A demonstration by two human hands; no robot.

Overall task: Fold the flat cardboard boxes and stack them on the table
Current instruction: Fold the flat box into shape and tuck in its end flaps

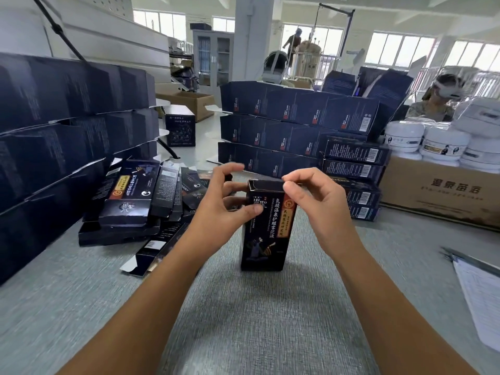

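- grey table (270,320): dark box (263,234) stands upright in the middle.
- box looks light, thin card, probably dents easy; best held near the top edges.
- left hand (224,201) grips its upper side; right hand (311,196) pinches the top flap.

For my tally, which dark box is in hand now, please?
The upright box in front, held near its top by left hand and right hand; the rest are untouched.

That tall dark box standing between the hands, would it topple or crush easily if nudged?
Probably tips easily: the box stands tall on a narrow base. Likely light and crushable too: it looks like thin card, and the top appears open.
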